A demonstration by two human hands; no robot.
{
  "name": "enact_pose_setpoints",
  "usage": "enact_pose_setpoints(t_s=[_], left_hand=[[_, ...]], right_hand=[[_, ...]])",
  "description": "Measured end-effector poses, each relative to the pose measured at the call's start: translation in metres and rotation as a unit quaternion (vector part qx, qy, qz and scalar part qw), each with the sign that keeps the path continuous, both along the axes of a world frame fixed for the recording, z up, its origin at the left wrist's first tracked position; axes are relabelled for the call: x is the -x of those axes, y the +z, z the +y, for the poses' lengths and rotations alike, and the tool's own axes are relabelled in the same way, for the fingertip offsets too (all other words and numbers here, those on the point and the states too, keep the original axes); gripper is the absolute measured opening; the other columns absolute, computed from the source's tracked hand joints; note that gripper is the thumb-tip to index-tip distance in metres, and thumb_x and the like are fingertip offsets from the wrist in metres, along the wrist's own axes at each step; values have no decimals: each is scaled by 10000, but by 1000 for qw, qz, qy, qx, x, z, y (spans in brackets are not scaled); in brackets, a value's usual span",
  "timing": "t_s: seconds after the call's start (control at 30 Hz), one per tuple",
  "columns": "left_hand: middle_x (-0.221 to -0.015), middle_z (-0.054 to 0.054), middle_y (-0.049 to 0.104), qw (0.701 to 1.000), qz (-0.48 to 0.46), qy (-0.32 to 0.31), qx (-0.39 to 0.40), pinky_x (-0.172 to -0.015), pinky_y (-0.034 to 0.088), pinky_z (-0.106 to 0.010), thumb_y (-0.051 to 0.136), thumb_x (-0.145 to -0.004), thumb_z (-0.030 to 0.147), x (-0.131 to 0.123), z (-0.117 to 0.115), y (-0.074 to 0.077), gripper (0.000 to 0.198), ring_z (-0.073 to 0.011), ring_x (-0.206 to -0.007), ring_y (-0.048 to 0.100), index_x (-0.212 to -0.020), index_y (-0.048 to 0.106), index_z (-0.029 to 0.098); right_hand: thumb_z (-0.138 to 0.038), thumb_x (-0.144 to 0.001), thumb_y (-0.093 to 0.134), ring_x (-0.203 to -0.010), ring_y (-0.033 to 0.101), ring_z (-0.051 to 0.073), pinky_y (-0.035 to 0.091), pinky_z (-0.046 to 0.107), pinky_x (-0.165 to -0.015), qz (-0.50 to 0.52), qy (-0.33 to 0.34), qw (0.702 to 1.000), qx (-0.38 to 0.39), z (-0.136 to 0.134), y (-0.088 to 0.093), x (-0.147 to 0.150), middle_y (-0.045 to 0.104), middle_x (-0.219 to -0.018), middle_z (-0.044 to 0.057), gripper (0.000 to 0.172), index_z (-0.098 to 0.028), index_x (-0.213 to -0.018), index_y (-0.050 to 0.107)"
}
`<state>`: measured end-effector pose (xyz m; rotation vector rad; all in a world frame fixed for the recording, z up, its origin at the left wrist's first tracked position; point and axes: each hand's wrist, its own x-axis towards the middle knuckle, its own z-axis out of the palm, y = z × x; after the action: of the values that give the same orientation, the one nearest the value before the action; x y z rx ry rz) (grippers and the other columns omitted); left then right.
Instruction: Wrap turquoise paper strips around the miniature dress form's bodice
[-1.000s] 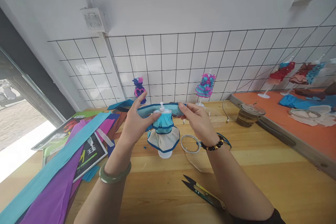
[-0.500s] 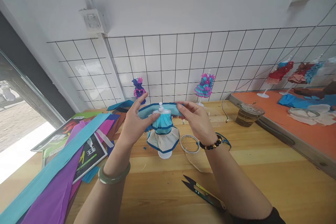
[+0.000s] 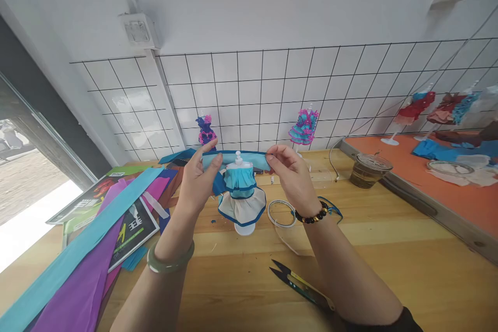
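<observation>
A light blue strip with dark blue edging [image 3: 249,156] is stretched level between my two hands, behind the neck of a small white dress form [image 3: 238,158]. My left hand [image 3: 200,174] pinches its left end between thumb and fingers. At the other end, my right hand [image 3: 288,168] grips the strip with thumb and fingertips. The form wears a miniature dress [image 3: 241,194] with a turquoise gathered top and a white skirt trimmed in dark blue. Its round white base stands on the wooden table. Whether the strip touches the form cannot be made out.
Thread snips [image 3: 301,285] lie in front of my right forearm, and a roll of narrow tape [image 3: 281,213] beside the dress. Coloured paper strips [image 3: 83,249] cover magazines [image 3: 134,231] at left. Behind stand dressed forms [image 3: 304,127]; a lidded container [image 3: 369,170] is at right.
The strip has been pulled straighter and flatter behind the form. My left thumb has risen away from the dress top, and my right hand has shifted slightly up and right.
</observation>
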<state>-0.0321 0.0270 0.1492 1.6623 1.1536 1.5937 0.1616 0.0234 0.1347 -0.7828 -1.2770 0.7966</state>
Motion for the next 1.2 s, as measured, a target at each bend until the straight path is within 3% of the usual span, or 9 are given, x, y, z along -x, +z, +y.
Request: enact_pose_setpoints(t_s=[0.13, 0.27, 0.53, 0.7, 0.83, 0.93, 1.2], left_hand=[[-1135, -82, 658, 1000, -10, -13, 1, -939, 481, -409, 595, -832, 416, 2, 6, -4, 513, -232, -1045, 615, -1303, 513, 230], [-1130, -85, 655, 1000, -22, -10, -8, -960, 471, -407, 598, -827, 412, 4, 11, -8, 546, -236, -1071, 610, -1330, 486, 231], [-784, -33, 662, 989, -127, -67, 46, -782, 556, -371, 574, -844, 388, 4, 18, -10, 598, -183, -775, 660, -1390, 402, 219], [-780, -15, 668, 986, -142, -81, 34, -802, 551, -363, 573, -842, 369, 7, 21, -12, 618, -160, -764, 655, -1413, 376, 238], [-943, -46, 688, 991, -112, -69, 21, -846, 541, -358, 556, -850, 388, 9, 22, -14, 517, -164, -852, 648, -1344, 491, 252], [-956, -45, 685, 993, -97, -67, 18, -841, 548, -358, 534, -860, 390, 9, 22, -15, 448, -166, -857, 644, -1282, 562, 243], [-744, 10, 678, 992, -108, -69, 15, -824, 553, -371, 578, -840, 360, 11, 22, -14, 608, -142, -731, 644, -1412, 394, 269]], right_hand=[[-335, -830, 584, -633, 547, 105, 468, 254, -595, -40, -21, 999, -2, 0, -1, -1, 610, -768, -9, 157, -216, -918, 638], [-357, -845, 565, -649, 549, 108, 479, 261, -611, -52, -25, 998, -9, 4, -4, -2, 618, -807, -1, 186, -220, -948, 636], [-375, -819, 587, -612, 519, 97, 479, 237, -570, -32, -42, 999, 6, 12, -10, -5, 550, -726, -25, 157, -221, -846, 573], [-365, -814, 588, -667, 582, 110, 515, 270, -641, -47, -37, 998, 32, 8, -6, -4, 643, -832, 12, 212, -204, -930, 662], [-377, -755, 680, -731, 621, 141, 530, 297, -680, -46, -17, 998, 40, 9, -8, -4, 672, -864, 31, 342, -190, -1041, 665], [-366, -723, 719, -760, 642, 166, 540, 315, -690, -47, -15, 998, 39, 12, -12, -5, 683, -828, 34, 394, -181, -1067, 664], [-368, -752, 685, -680, 651, 169, 533, 325, -668, -90, -53, 994, 40, 12, -11, -7, 704, -738, 34, 311, -175, -993, 717]])
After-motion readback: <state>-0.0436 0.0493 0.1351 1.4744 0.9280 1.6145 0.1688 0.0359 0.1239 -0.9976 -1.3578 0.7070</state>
